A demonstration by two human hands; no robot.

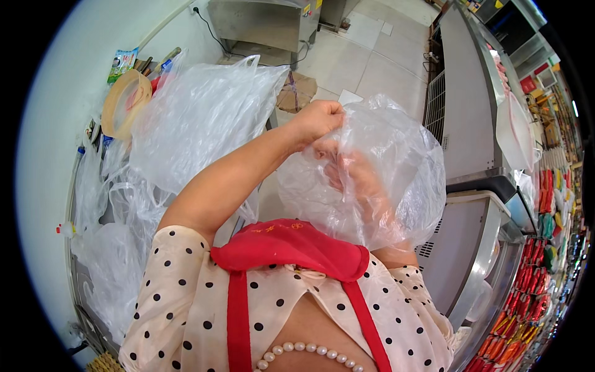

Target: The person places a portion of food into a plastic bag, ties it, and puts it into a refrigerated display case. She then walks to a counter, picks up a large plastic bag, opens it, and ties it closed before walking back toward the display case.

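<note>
A clear plastic bag (409, 162), puffed out, hangs in front of my chest over the floor. At the bag's upper left edge my left hand (320, 121) is closed on the gathered film. My right hand (346, 167) shows blurred through the plastic, with the forearm inside or behind the bag; its fingers are bent, and whether they grip the film cannot be made out. To the left, a large heap of clear plastic bags (200, 121) lies spread out. I wear a red apron (288, 249) over a dotted blouse.
Beside the bags stand a pale round band (109, 109), possibly a sieve frame, and a blue-green packet (123, 63). A steel appliance (260, 28) with a cable is at the top. Flattened cardboard (302, 93) lies on the tiled floor. Display cabinets (465, 93) line the right.
</note>
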